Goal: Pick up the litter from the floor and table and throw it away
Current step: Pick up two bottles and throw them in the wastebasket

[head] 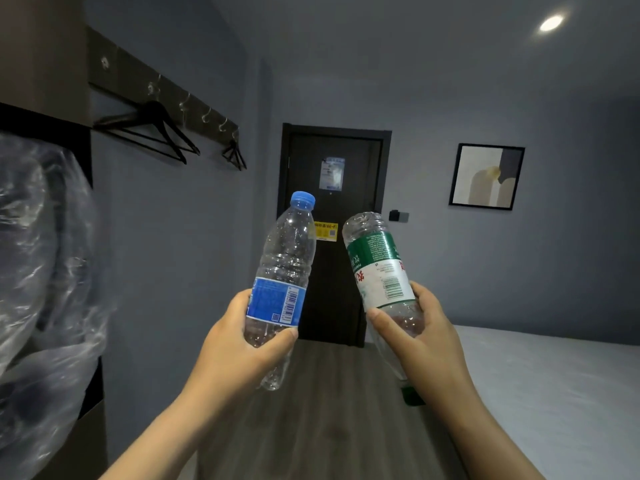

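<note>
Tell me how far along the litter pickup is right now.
Done: two bottles are picked up. In hand: the left hand grips the blue-label bottle, cap up; the right hand grips the green-label bottle, cap down. Left: both need throwing away. No bin is plainly visible; the clear plastic at the left may be a bag, but I cannot tell.

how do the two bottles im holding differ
The blue-label bottle has a blue cap; the green-label bottle has a green-and-white label and a green cap. The blue-label bottle is held cap up in the left hand; the green-label bottle is upside down, cap down, in the right hand. Both are clear plastic, look empty, and their upper ends lean toward each other.
</note>
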A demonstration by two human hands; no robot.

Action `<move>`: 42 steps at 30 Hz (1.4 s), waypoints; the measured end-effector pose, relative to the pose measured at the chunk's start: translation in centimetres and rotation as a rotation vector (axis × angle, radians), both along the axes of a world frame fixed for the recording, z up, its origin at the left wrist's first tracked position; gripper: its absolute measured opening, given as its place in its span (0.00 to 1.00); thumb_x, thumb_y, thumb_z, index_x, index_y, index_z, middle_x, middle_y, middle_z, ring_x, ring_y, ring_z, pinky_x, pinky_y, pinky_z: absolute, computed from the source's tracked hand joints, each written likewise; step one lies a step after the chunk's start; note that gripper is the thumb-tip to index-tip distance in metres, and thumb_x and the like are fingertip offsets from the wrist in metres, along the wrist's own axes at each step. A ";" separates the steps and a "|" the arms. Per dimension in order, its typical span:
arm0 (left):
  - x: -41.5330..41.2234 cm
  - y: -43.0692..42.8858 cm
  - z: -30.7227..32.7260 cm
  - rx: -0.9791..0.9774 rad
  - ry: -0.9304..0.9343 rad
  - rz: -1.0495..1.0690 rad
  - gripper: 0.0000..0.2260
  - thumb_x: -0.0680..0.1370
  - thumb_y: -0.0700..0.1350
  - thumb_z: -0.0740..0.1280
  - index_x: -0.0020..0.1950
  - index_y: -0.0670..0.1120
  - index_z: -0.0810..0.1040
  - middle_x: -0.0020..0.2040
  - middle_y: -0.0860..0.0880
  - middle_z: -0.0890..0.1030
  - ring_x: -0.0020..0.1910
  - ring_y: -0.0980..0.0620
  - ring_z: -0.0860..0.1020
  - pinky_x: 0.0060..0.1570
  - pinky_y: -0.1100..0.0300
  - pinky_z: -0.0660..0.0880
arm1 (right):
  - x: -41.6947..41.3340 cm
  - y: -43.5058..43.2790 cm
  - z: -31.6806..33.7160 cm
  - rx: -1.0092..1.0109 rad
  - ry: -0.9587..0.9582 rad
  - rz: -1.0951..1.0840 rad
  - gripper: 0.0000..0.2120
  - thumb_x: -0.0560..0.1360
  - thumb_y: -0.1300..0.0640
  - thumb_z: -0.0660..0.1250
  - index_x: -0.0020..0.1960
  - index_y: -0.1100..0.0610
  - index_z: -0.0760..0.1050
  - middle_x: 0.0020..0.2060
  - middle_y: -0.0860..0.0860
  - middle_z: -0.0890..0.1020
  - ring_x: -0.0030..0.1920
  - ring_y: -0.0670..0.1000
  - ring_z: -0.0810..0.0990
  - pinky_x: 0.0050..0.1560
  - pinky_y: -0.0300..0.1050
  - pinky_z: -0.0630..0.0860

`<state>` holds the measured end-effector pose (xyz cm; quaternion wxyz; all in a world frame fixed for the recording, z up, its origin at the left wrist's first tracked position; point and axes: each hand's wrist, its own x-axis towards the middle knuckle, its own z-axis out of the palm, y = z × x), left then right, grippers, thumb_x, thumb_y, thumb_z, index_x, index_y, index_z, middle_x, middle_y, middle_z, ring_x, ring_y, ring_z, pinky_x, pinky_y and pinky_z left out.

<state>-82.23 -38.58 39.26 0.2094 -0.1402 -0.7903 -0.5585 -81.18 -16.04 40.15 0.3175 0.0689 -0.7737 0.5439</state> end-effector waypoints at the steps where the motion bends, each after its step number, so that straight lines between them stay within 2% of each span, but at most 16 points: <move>1: -1.9 0.3 -0.1 -0.001 -0.007 -0.002 0.17 0.71 0.50 0.73 0.55 0.61 0.71 0.46 0.59 0.82 0.44 0.65 0.79 0.42 0.64 0.75 | -1.8 0.3 -0.2 -0.004 -0.008 -0.008 0.29 0.70 0.48 0.72 0.68 0.44 0.64 0.55 0.39 0.74 0.52 0.40 0.76 0.35 0.28 0.77; 4: -7.5 1.6 -0.4 -0.012 -0.014 -0.008 0.17 0.71 0.50 0.73 0.54 0.61 0.70 0.46 0.58 0.81 0.43 0.66 0.79 0.40 0.67 0.73 | -7.4 1.6 -0.7 -0.007 -0.021 -0.014 0.30 0.70 0.48 0.72 0.68 0.44 0.64 0.57 0.41 0.74 0.52 0.40 0.76 0.36 0.29 0.78; 13: -24.6 7.3 -0.6 -0.005 -0.036 0.057 0.16 0.71 0.50 0.73 0.52 0.62 0.70 0.43 0.56 0.82 0.41 0.65 0.80 0.38 0.66 0.74 | -25.3 7.5 -1.4 -0.093 -0.015 0.058 0.26 0.71 0.51 0.72 0.63 0.41 0.64 0.50 0.36 0.74 0.48 0.39 0.77 0.32 0.26 0.74; 16: -30.1 9.1 -0.4 -0.023 -0.032 0.095 0.15 0.71 0.49 0.73 0.52 0.60 0.72 0.42 0.60 0.82 0.39 0.64 0.80 0.37 0.66 0.72 | -31.4 9.1 -1.3 -0.095 -0.023 0.086 0.24 0.71 0.51 0.72 0.60 0.40 0.64 0.50 0.36 0.75 0.45 0.38 0.78 0.32 0.25 0.72; 20: -37.1 9.8 -0.9 -0.027 -0.062 0.136 0.14 0.71 0.48 0.73 0.52 0.58 0.73 0.41 0.55 0.82 0.39 0.64 0.80 0.34 0.70 0.71 | -39.1 9.6 -1.7 -0.079 -0.057 0.132 0.20 0.72 0.51 0.72 0.55 0.38 0.65 0.49 0.36 0.74 0.44 0.36 0.78 0.31 0.24 0.71; 22: -40.6 9.5 -1.4 -0.021 -0.069 0.159 0.14 0.71 0.48 0.74 0.51 0.57 0.73 0.40 0.55 0.82 0.37 0.64 0.79 0.32 0.70 0.71 | -43.0 9.3 -2.2 -0.057 -0.076 0.153 0.19 0.71 0.50 0.72 0.53 0.35 0.65 0.49 0.35 0.75 0.45 0.33 0.77 0.33 0.26 0.73; 27: -50.4 7.5 -3.3 -0.002 -0.080 0.202 0.14 0.71 0.47 0.74 0.50 0.58 0.72 0.41 0.55 0.81 0.38 0.65 0.79 0.33 0.68 0.72 | -53.4 7.6 -4.0 -0.035 -0.074 0.156 0.24 0.70 0.48 0.72 0.60 0.39 0.65 0.50 0.36 0.76 0.48 0.40 0.78 0.37 0.32 0.74; 31: -59.2 4.7 -4.4 0.011 -0.067 0.217 0.14 0.71 0.45 0.74 0.50 0.57 0.73 0.41 0.54 0.81 0.39 0.66 0.78 0.33 0.72 0.72 | -62.2 5.0 -4.7 0.004 -0.082 0.158 0.24 0.71 0.48 0.72 0.61 0.40 0.65 0.49 0.34 0.74 0.45 0.33 0.78 0.33 0.29 0.74; 35: -68.1 1.2 -4.6 0.047 -0.083 0.224 0.15 0.70 0.45 0.74 0.51 0.56 0.73 0.42 0.53 0.82 0.39 0.64 0.79 0.36 0.67 0.71 | -71.0 2.0 -4.3 0.033 -0.121 0.170 0.24 0.71 0.48 0.71 0.62 0.41 0.64 0.49 0.35 0.74 0.45 0.37 0.78 0.34 0.29 0.74; 39: -76.4 -1.0 -5.3 0.053 -0.098 0.217 0.17 0.69 0.45 0.75 0.54 0.56 0.73 0.43 0.54 0.82 0.39 0.63 0.79 0.37 0.67 0.71 | -78.9 -0.1 -5.0 0.035 -0.156 0.198 0.21 0.72 0.50 0.72 0.59 0.41 0.65 0.47 0.36 0.75 0.44 0.29 0.76 0.33 0.27 0.74; 42: -81.8 -1.7 -6.4 0.060 -0.130 0.198 0.18 0.69 0.46 0.75 0.55 0.57 0.73 0.43 0.53 0.82 0.39 0.61 0.80 0.39 0.62 0.74 | -84.2 -0.7 -5.8 0.029 -0.197 0.206 0.17 0.72 0.52 0.71 0.53 0.39 0.65 0.46 0.37 0.75 0.42 0.26 0.75 0.31 0.25 0.72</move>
